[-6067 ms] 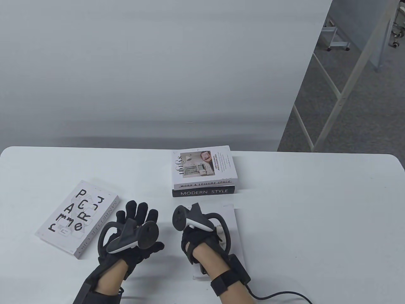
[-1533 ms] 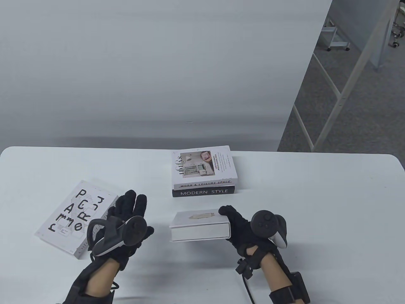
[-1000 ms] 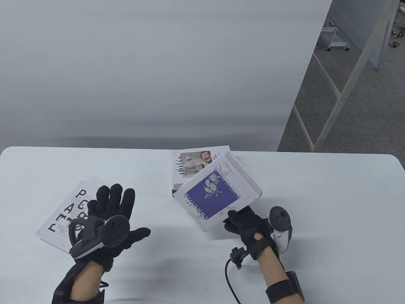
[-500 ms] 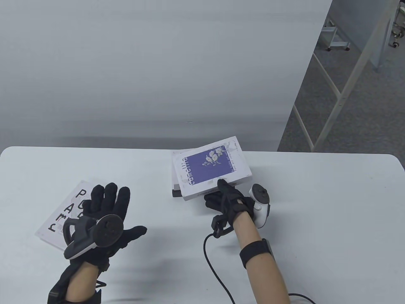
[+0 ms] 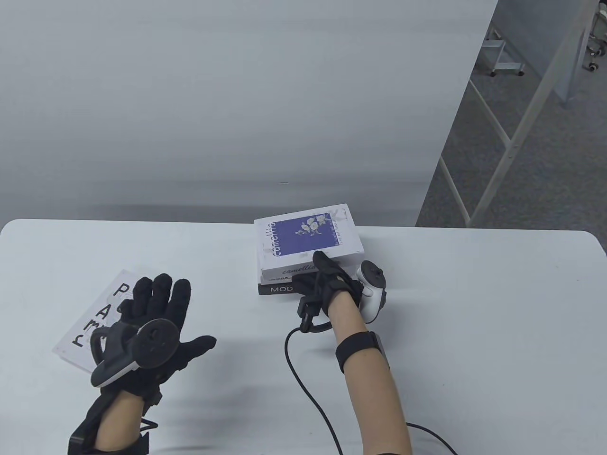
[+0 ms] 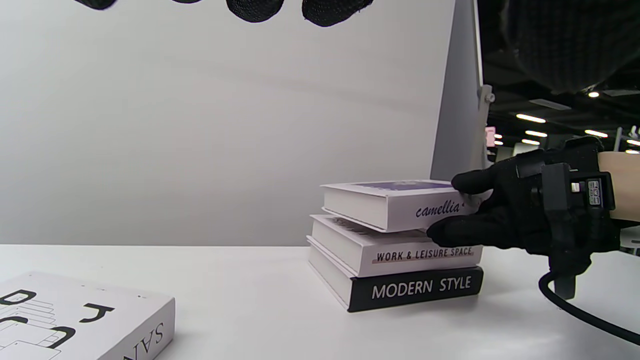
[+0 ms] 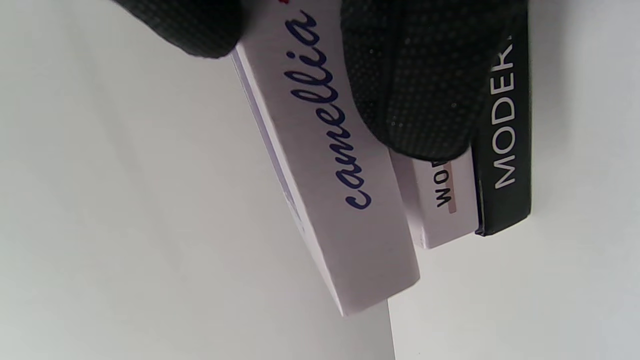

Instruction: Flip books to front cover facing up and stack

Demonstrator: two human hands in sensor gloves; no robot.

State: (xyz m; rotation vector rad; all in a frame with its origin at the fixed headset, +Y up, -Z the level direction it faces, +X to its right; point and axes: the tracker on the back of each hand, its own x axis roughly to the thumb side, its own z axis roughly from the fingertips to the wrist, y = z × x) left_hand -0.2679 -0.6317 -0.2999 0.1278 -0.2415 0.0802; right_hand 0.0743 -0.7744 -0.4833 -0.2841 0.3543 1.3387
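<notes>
The white "camellia" book [image 5: 307, 241] with a purple front cover lies face up on the stack, over the "Work & Leisure Space" book [image 6: 400, 252] and the black "Modern Style" book [image 6: 415, 290]. It sits slightly askew, and its far end looks a little raised in the left wrist view [image 6: 395, 202]. My right hand [image 5: 332, 284] grips its near spine edge, thumb on the cover, fingers below; the spine also shows in the right wrist view [image 7: 330, 150]. My left hand [image 5: 156, 322] is open, fingers spread, over the white lettered book [image 5: 95, 322] at the left.
The white table [image 5: 474, 308] has a grey wall behind it. The right glove's cable [image 5: 313, 393] trails across the table toward the front edge. White frame legs [image 5: 507, 142] stand on the floor at the back right.
My right hand flipped the white book to its purple cover, carried it to the stack and lowered it onto the top book. My left hand drifted slightly left over the lettered book.
</notes>
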